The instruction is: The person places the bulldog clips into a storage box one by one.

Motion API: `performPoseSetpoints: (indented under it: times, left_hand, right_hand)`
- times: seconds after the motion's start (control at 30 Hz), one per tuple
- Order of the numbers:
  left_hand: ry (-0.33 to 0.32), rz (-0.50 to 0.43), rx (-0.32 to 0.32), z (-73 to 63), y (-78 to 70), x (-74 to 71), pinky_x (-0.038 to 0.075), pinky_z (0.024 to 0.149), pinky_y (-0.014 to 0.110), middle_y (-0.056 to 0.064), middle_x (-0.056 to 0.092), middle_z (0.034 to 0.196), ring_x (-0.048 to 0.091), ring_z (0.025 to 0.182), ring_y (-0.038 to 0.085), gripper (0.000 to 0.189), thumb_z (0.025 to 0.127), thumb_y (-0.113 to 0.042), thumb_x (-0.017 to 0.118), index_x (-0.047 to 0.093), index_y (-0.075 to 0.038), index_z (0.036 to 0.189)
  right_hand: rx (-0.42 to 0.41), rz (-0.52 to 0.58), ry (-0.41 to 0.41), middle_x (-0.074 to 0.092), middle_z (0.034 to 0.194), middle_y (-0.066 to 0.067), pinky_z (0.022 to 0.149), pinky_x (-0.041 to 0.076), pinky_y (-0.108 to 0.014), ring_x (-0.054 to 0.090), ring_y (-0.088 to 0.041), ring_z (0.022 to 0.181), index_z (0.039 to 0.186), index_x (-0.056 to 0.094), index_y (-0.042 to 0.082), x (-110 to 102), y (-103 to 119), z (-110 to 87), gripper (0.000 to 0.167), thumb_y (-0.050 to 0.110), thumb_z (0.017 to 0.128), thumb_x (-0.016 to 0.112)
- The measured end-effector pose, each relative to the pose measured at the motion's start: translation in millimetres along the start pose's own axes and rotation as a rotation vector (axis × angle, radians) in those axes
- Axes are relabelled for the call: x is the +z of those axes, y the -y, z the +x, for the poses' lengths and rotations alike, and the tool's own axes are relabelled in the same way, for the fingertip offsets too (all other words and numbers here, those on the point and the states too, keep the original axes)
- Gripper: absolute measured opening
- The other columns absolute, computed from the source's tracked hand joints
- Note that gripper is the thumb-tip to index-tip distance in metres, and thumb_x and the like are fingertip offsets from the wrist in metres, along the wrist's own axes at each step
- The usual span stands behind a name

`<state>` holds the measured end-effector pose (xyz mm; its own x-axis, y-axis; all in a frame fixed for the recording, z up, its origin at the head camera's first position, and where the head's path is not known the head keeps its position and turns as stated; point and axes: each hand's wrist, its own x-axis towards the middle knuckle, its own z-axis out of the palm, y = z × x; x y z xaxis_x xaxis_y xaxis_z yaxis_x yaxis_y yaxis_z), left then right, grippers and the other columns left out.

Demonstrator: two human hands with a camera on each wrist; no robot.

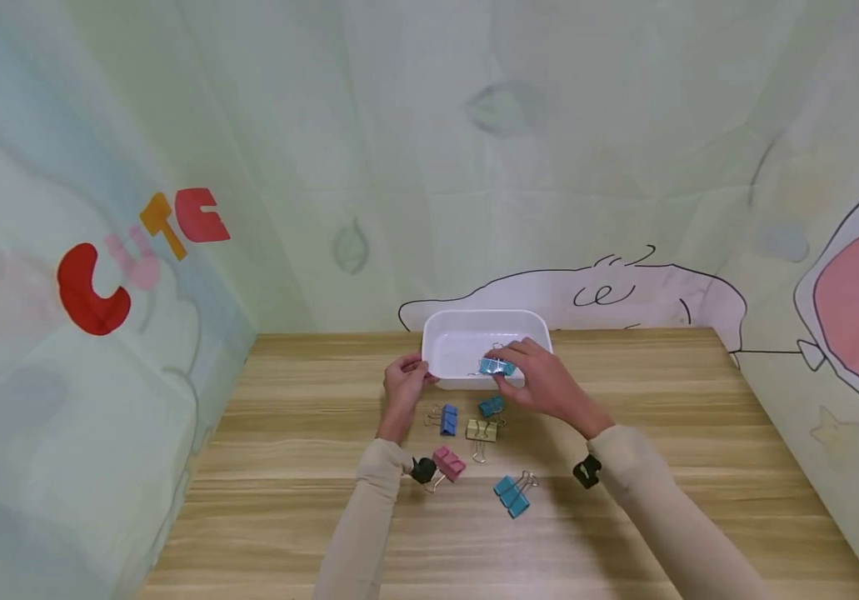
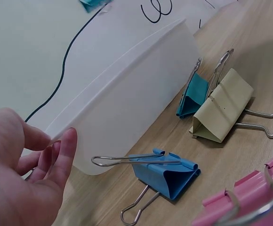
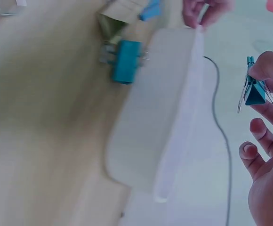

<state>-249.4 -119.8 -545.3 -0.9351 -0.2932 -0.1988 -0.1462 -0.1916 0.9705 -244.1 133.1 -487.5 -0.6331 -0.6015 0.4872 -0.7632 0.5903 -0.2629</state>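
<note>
My right hand (image 1: 543, 382) pinches a teal binder clip (image 1: 495, 367) over the white plastic bin (image 1: 483, 313). In the right wrist view the clip (image 3: 255, 92) is between thumb and fingers, its wire handles spread to both sides. My left hand (image 1: 402, 388) grips the bin's near left corner, thumb and fingers on the rim (image 2: 94, 100). On the table in front of the bin lie a blue binder clip (image 1: 449, 420), a dark teal clip (image 1: 491, 406), a pale yellow clip (image 1: 481, 430), a pink clip (image 1: 448, 462) and a bright teal clip (image 1: 513, 497).
The wooden table (image 1: 287, 500) meets a printed cloth backdrop (image 1: 309, 208) behind the bin and at both sides. Black straps show at the left wrist (image 1: 423, 470) and right wrist (image 1: 587, 472). The pink clip lies close to the left wrist.
</note>
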Motion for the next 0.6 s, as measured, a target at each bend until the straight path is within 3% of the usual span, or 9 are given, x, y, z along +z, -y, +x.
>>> performPoseSetpoints:
  times: [0.3, 0.47, 0.6]
  left_hand:
    - [0.002, 0.0, -0.002, 1.1, 0.7, 0.4, 0.066, 0.083, 0.038, 0.026, 0.06, 0.111, 0.066, 0.077, 0.02, 0.027, 0.1, 0.006, 0.059, 0.059, 0.017, 0.125]
    - [-0.012, 0.021, -0.005, -1.1, -0.5, 0.8, 0.066, 0.079, 0.033, 0.021, 0.062, 0.107, 0.067, 0.076, 0.018, 0.025, 0.1, 0.005, 0.06, 0.06, 0.014, 0.124]
    - [-0.009, 0.014, -0.002, -2.2, -1.2, 0.6, 0.066, 0.077, 0.031, 0.026, 0.062, 0.11, 0.067, 0.075, 0.019, 0.027, 0.1, 0.005, 0.06, 0.059, 0.016, 0.125]
  right_hand:
    - [0.023, 0.006, 0.018, 0.072, 0.114, -0.01, 0.084, 0.063, -0.043, 0.064, -0.027, 0.1, 0.126, 0.072, 0.009, -17.6, 1.2, 47.5, 0.035, 0.023, 0.094, 0.076]
    - [0.073, 0.024, 0.046, 0.071, 0.118, -0.01, 0.089, 0.063, -0.044, 0.063, -0.027, 0.106, 0.129, 0.071, 0.01, -16.7, 3.8, 59.8, 0.037, 0.025, 0.095, 0.075]
    - [0.085, 0.022, 0.055, 0.071, 0.121, -0.011, 0.092, 0.062, -0.046, 0.063, -0.028, 0.109, 0.13, 0.07, 0.011, -12.2, 5.4, 63.8, 0.038, 0.025, 0.095, 0.075]
